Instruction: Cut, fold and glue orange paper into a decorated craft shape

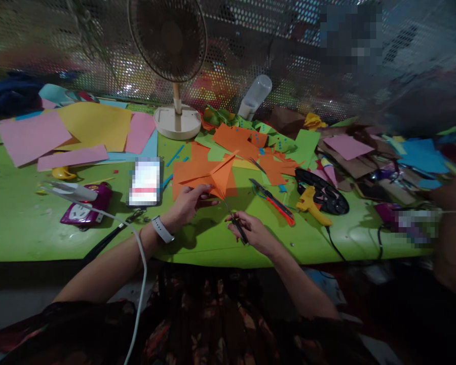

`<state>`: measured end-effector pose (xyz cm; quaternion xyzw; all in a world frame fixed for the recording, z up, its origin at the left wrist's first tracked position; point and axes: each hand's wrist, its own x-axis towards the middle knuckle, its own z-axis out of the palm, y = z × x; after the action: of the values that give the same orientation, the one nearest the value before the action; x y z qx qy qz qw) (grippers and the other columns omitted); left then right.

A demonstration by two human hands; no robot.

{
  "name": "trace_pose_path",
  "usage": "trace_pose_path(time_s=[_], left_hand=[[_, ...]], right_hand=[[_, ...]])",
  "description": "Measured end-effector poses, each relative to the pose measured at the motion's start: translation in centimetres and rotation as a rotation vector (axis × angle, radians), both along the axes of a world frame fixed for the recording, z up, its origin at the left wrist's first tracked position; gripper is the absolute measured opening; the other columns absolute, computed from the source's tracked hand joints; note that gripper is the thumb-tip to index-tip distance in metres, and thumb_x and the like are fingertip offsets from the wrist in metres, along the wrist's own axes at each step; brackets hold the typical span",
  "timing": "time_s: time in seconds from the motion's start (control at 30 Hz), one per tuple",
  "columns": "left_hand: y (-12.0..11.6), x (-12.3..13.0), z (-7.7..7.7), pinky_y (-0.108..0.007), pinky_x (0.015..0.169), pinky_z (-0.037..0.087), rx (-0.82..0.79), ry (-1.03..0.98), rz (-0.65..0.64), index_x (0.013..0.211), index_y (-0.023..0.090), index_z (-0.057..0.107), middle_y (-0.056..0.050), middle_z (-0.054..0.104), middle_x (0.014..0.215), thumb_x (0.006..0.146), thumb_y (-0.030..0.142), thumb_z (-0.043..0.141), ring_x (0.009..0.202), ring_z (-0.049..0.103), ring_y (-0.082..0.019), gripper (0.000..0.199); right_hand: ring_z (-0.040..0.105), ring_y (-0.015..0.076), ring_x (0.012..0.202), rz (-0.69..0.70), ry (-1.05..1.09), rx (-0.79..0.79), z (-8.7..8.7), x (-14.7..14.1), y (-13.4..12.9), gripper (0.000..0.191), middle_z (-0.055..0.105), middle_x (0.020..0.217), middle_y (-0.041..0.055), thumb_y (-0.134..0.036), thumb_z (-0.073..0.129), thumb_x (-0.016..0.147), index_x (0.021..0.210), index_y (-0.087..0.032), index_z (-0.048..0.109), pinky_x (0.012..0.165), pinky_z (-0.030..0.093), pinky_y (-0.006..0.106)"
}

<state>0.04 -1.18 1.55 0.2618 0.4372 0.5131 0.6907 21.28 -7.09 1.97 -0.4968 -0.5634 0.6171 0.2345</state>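
On a green table (197,248), in front of and slightly right of a white-based fan (174,66), the left hand (188,203) pinches a folded orange paper (221,176). Its kite-shaped part runs lengthwise from a far tip, right of the fan, to a narrow near tip pointing away from the fan. The right hand (253,232), farther from the fan, grips a slim dark-handled tool (240,230), slanting toward that near tip; contact is unclear. A lit phone (145,181) lies front-left of the fan.

Both forearms (110,267) slant inward, the left grip (189,204) pinching, the right grip (253,232) curled near it.
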Motion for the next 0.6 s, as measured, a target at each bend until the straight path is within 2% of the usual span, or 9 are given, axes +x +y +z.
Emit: trace_pose_path(time_s=[0.6], left_hand=[[-0.21,0.16,0.44,-0.037,0.075,0.06,0.018,-0.026,-0.025,0.069,0.013,0.072,0.003,0.054,0.059,0.067,0.028,0.082,0.059,0.056,-0.012,0.018]], right_hand=[[0.047,0.0119,0.062,-0.012,-0.011,-0.015,0.38,-0.34,0.11,0.048,0.051,0.068,-0.0042,-0.058,0.075,0.075,0.098,-0.019,0.06,0.054,0.035,0.024]])
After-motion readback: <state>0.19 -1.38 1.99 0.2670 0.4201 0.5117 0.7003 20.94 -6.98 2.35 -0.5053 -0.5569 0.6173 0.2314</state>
